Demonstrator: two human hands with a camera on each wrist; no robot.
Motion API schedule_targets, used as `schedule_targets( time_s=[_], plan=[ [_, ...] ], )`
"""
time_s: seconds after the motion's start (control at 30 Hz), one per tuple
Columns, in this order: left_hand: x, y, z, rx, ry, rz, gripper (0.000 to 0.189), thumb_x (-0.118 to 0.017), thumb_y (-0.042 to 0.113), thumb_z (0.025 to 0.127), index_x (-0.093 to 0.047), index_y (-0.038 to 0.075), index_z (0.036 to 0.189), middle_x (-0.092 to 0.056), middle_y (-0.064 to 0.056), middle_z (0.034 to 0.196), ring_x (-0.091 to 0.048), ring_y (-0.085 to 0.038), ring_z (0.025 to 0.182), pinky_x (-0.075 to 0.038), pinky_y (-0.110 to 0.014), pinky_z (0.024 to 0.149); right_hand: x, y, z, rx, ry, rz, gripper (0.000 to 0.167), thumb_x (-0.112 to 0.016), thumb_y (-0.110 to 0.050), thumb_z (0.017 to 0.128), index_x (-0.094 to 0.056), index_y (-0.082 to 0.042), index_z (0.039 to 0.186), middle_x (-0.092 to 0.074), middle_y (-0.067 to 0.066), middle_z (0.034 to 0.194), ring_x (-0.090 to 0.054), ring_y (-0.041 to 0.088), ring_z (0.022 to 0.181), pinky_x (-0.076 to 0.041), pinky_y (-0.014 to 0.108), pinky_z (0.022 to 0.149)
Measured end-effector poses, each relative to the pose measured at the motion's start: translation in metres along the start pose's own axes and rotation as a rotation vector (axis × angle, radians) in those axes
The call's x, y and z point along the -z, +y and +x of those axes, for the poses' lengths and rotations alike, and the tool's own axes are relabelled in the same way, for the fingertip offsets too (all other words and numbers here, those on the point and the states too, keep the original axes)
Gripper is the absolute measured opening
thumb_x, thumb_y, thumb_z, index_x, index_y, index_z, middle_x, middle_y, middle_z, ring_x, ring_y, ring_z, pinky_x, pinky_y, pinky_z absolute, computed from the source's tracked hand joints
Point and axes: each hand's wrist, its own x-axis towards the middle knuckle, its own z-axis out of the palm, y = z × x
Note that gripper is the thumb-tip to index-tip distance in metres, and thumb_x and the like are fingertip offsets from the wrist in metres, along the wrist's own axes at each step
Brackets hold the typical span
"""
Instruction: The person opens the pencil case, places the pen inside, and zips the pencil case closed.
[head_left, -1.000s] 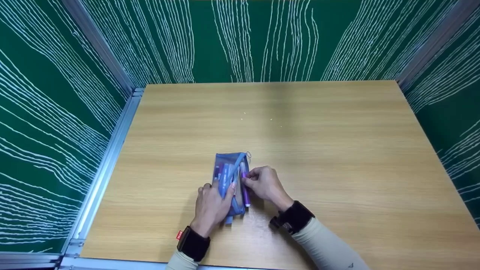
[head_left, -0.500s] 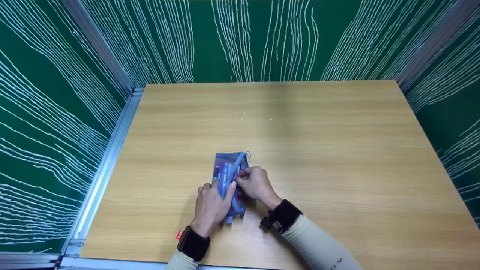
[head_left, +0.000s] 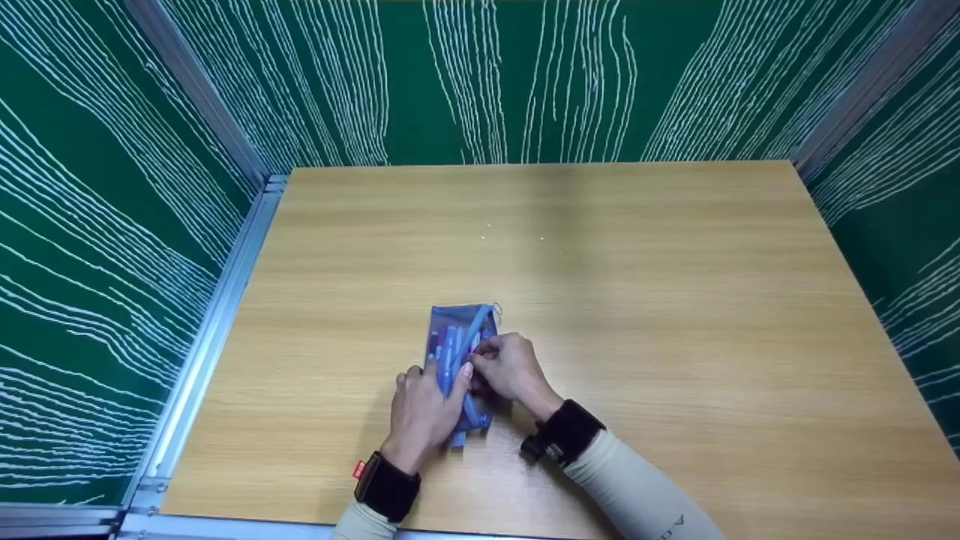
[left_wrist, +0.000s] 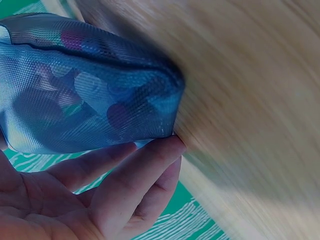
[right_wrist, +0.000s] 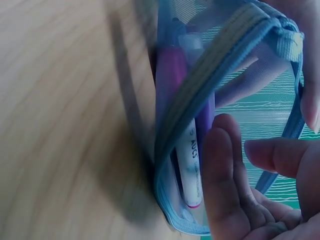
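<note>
A blue mesh pencil case [head_left: 454,316] lies near the front middle of the table, with several pens and markers inside. My left hand [head_left: 421,414] holds it from the left, thumb over its zip edge and fingers along its far side. In the right wrist view the zip [right_wrist: 212,75] gapes around a white-bodied marker [right_wrist: 189,165] with a magenta end and a purple marker [right_wrist: 205,117] beside it. At this opening is my right hand [head_left: 519,369], with its thumb and fingertips apart and nothing gripped between them.
The case rests on a wood-grain table [head_left: 660,300]. Small white specks [head_left: 541,238] dot the tabletop farther back. Green walls [head_left: 517,82] with white wavy lines enclose three sides, and a metal rail [head_left: 206,337] runs along the left edge.
My right hand has moved left to the case's opening, taking the purple marker from beside the case into it, and has let go. My left hand has stayed in place.
</note>
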Motion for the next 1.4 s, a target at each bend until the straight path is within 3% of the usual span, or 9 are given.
schedule_targets(
  time_s=[0.23,0.5,0.7,0.97,1.17,1.4],
  plan=[
    [0.001,0.001,0.000,0.000,-0.005,0.014,0.079,-0.044,0.068,0.100,-0.063,-0.003,0.131,-0.063,-0.025,0.107,-0.058,-0.036,0.094,-0.052,-0.049,0.077,0.009,0.001,-0.002,0.000,0.019,-0.053,0.010,-0.076,-0.012,0.092,-0.077,-0.003,0.097,-0.073,0.003,0.074,-0.071,0.021,0.063,-0.056,0.029,0.052],
    [-0.001,0.002,0.000,0.007,0.001,0.034,0.083,-0.045,0.070,0.098,-0.063,-0.004,0.130,-0.062,-0.024,0.104,-0.058,-0.034,0.091,-0.052,-0.048,0.074,0.022,0.005,-0.004,0.053,0.081,-0.102,0.012,-0.078,-0.018,0.091,-0.078,-0.005,0.091,-0.072,0.004,0.070,-0.071,0.025,0.062,-0.052,0.027,0.050],
    [-0.003,0.005,0.001,0.001,0.020,0.036,0.083,-0.049,0.070,0.097,-0.063,-0.006,0.126,-0.062,-0.023,0.100,-0.059,-0.034,0.090,-0.053,-0.048,0.073,0.031,0.011,-0.005,0.120,0.135,-0.148,0.015,-0.078,-0.019,0.090,-0.077,-0.004,0.089,-0.070,-0.001,0.067,-0.068,0.017,0.056,-0.051,0.026,0.053],
    [-0.004,0.009,0.003,0.028,-0.009,0.037,0.089,-0.048,0.076,0.094,-0.063,-0.006,0.126,-0.061,-0.020,0.098,-0.059,-0.032,0.090,-0.054,-0.046,0.074,0.039,0.015,-0.009,0.087,0.127,-0.089,0.015,-0.078,-0.014,0.090,-0.076,-0.001,0.096,-0.070,0.000,0.067,-0.072,0.031,0.062,-0.052,0.027,0.051],
    [-0.006,0.013,0.005,0.045,-0.031,0.056,0.095,-0.048,0.079,0.092,-0.059,-0.006,0.133,-0.059,-0.019,0.100,-0.057,-0.031,0.091,-0.053,-0.046,0.074,0.045,0.018,-0.010,0.062,0.132,-0.084,0.015,-0.078,-0.015,0.090,-0.076,-0.002,0.097,-0.071,0.001,0.069,-0.072,0.031,0.063,-0.053,0.028,0.053],
    [-0.012,0.019,0.008,0.034,-0.013,0.132,0.107,-0.047,0.085,0.087,-0.055,-0.009,0.136,-0.061,-0.024,0.107,-0.059,-0.035,0.096,-0.056,-0.047,0.074,0.050,0.021,-0.010,0.059,0.159,-0.129,0.015,-0.078,-0.016,0.090,-0.077,-0.003,0.097,-0.070,-0.002,0.067,-0.071,0.023,0.059,-0.052,0.027,0.054]
  ],
)
